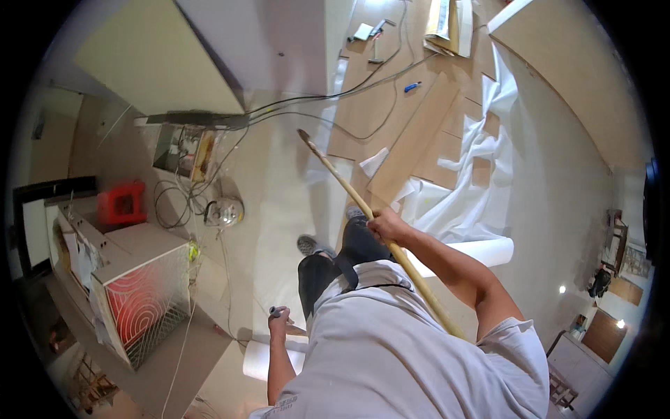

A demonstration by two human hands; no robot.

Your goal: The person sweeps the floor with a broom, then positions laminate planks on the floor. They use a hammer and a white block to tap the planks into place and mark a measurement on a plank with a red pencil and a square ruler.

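Observation:
My right hand (pixel 386 227) is closed around a long pale wooden pole (pixel 342 185), which runs diagonally from beside my body up and forward to a narrow, darker tip (pixel 304 136) over the pale floor. My left hand (pixel 278 322), low beside my left leg, is closed on a small tool with a grey handle (pixel 278 311); its brown lower part is partly hidden and hard to make out. Crumpled white sheeting (pixel 474 195) and a white roll (pixel 488 251) lie to the right, beyond my right arm. My feet in grey shoes stand on the pale floor.
Wood planks (pixel 401 146) lie ahead, with cables (pixel 370 136), a blue tool (pixel 412 86) and folded packaging (pixel 457 28). At left are a red case (pixel 120 203), a clear round object (pixel 225 211) and a cabinet (pixel 139 244). Another roll (pixel 262 359) lies by my left arm.

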